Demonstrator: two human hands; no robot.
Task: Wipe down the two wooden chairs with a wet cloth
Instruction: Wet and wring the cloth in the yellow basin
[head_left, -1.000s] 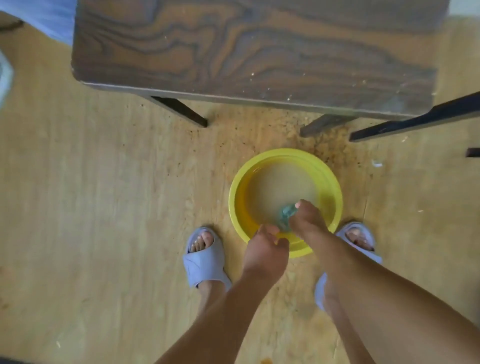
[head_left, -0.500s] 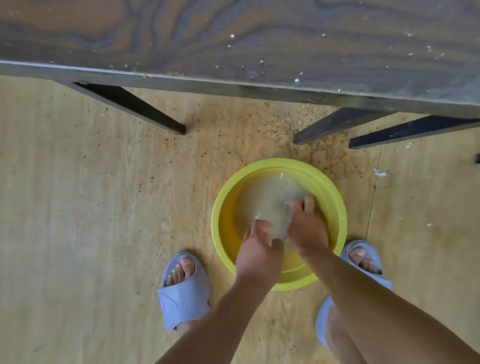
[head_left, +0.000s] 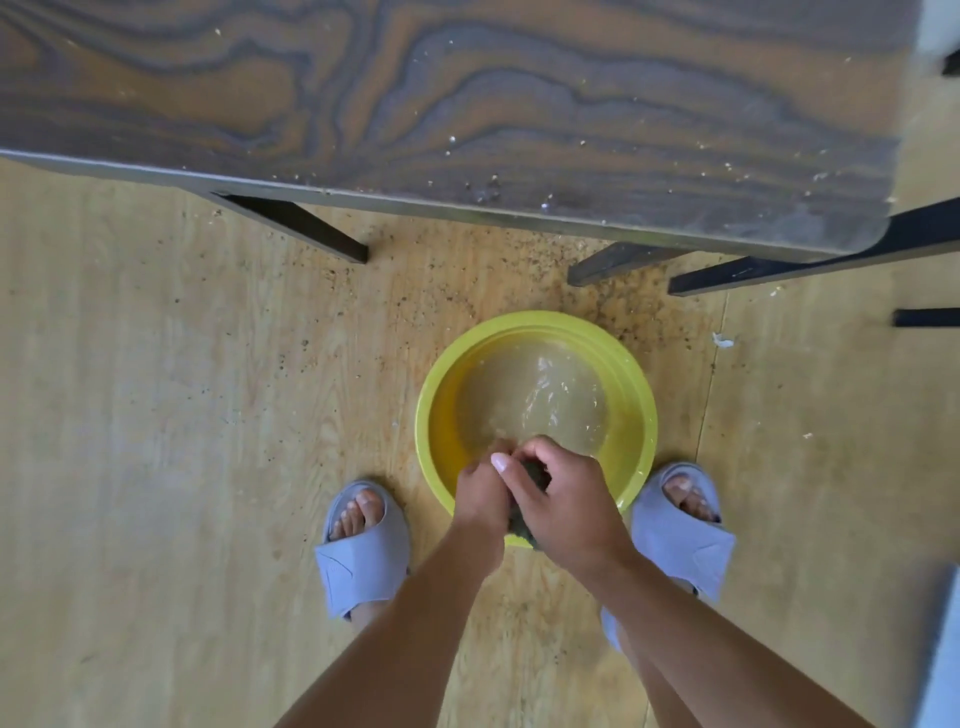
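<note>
We look straight down at a yellow basin (head_left: 537, 332) on the floor (head_left: 156, 415), just right of the frame's centre. It holds cloudy water (head_left: 530, 395) with ripples and small bright flecks on its surface.

Both hands meet over the basin's near rim, pressed against each other. The left hand (head_left: 480, 496) comes in from the lower middle of the frame, its fingers (head_left: 498, 462) curled shut. The right hand (head_left: 566, 499) comes in from the lower right, its fingers (head_left: 535, 449) also folded tight. Between the two we see a small dark bit of cloth (head_left: 535, 475), and another scrap of it shows below the palms at the basin's edge. Both hands are clenched around the cloth; most of it is hidden inside the grip.

A chair (head_left: 467, 104) fills the top of the frame: a dark wood-grain seat scattered with pale crumbs and dust, thickest near its front edge. Black legs (head_left: 296, 228) slant down from under it at the centre left and at the right. Fine dark grit speckles the floor between the seat's edge and the basin.

Two feet in pale blue slippers stand on either side of the basin, one (head_left: 363, 551) at its lower left, the other (head_left: 680, 530) touching its lower right rim.
</note>
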